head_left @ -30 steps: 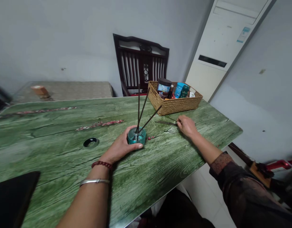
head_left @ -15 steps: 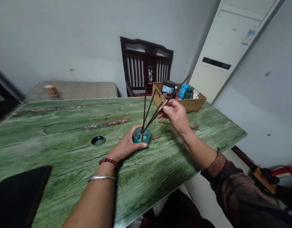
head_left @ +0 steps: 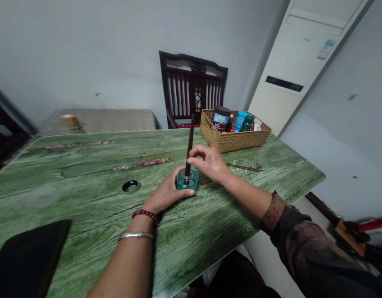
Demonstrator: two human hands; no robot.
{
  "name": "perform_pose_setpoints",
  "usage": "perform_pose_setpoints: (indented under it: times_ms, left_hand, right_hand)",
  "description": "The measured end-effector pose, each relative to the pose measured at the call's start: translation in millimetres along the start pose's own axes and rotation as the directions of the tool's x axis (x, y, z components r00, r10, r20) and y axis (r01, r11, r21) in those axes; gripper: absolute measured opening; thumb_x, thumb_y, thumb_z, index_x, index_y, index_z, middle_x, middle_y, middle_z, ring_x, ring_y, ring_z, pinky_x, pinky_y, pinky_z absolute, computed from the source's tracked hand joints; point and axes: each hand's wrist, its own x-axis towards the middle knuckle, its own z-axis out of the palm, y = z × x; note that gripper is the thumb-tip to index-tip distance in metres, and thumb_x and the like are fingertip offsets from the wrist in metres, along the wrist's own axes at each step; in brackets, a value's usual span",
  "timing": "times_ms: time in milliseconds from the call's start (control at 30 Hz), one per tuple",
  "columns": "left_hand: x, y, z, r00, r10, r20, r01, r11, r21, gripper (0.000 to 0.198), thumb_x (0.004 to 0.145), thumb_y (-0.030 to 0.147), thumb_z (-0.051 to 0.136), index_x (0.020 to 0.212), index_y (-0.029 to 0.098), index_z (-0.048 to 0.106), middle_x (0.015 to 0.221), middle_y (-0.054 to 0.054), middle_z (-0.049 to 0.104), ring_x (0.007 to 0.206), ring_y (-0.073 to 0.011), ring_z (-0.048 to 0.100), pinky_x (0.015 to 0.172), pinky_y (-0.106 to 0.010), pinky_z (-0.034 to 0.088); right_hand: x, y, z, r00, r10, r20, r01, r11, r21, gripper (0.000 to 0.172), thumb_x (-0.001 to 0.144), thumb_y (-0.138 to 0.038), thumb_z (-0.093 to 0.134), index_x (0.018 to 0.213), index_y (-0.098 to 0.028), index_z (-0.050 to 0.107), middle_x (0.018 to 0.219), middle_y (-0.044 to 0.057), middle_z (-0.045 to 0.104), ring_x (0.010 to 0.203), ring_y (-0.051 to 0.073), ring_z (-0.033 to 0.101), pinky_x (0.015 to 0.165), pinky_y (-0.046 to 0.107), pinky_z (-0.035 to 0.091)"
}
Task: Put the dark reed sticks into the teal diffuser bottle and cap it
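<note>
On the green table (head_left: pixel 85 198), the left hand (head_left: pixel 166 194) wraps a teal glass bottle (head_left: pixel 187 181); the right hand's (head_left: pixel 209 162) curled fingers sit beside its upright dark stick (head_left: pixel 189 140), any grip unclear.

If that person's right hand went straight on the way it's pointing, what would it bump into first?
Probably the dark stick standing in the teal glass jar, just ahead of the right hand's fingers, though depth is hard to judge here.

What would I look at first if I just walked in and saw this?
You'd look first at the middle of the green wood-print table, where the left hand wraps a teal glass diffuser bottle and the right hand curls beside the dark reed stick standing in it. Past them, a woven wicker basket holds a dark-lidded jar. Farther back stands a tall white air conditioner.
</note>
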Motion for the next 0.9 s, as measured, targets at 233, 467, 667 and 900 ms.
perform_pose_setpoints:
  times_ms: [233,467,667,900]
  left_hand:
    - [0,1,-1.1,0.998,-0.06,0.02,0.06,0.998,0.016,0.085,0.065,0.049,0.081,0.137,0.02,0.046,0.124,-0.012,0.067,0.112,-0.0319,0.064,0.102,-0.051,0.048]
    - [1,0,-1.8,0.999,-0.047,0.002,0.047,0.999,0.027,0.082,0.064,0.048,0.082,0.134,0.022,0.048,0.126,-0.012,0.066,0.114,-0.0316,0.064,0.104,-0.05,0.047]
    - [3,-1,-1.7,0.999,-0.033,-0.005,0.033,0.999,0.04,0.085,0.064,0.051,0.082,0.135,0.021,0.048,0.129,-0.014,0.064,0.117,-0.0335,0.062,0.105,-0.052,0.046]
    - [2,-1,-2.0,0.999,-0.03,-0.02,0.031,0.998,0.057,0.085,0.063,0.053,0.082,0.134,0.021,0.048,0.131,-0.014,0.063,0.119,-0.0343,0.061,0.106,-0.053,0.046]
  right_hand:
    - [-35,32,-97,0.971,-0.004,-0.24,-0.104,0.895,-0.434,0.015,0.087,-0.028,0.059,0.083,-0.019,0.071,0.081,0.001,0.071,0.075,0.016,0.062,0.077,0.028,0.047]
    - [-99,109,-121,0.954,0.223,-0.199,-0.285,0.477,-0.831,0.036,0.093,-0.018,0.049,0.123,-0.018,0.068,0.109,0.012,0.066,0.103,0.023,0.059,0.092,0.03,0.043]
    - [-111,120,-110,0.954,0.272,-0.127,-0.215,0.323,-0.922,0.035,0.095,-0.017,0.044,0.117,-0.021,0.071,0.108,0.012,0.062,0.1,0.024,0.053,0.089,0.032,0.041]
    - [-114,120,-113,0.974,0.138,-0.18,-0.222,0.411,-0.884,0.028,0.097,-0.025,0.05,0.114,-0.017,0.07,0.106,0.013,0.063,0.102,0.026,0.054,0.093,0.034,0.04]
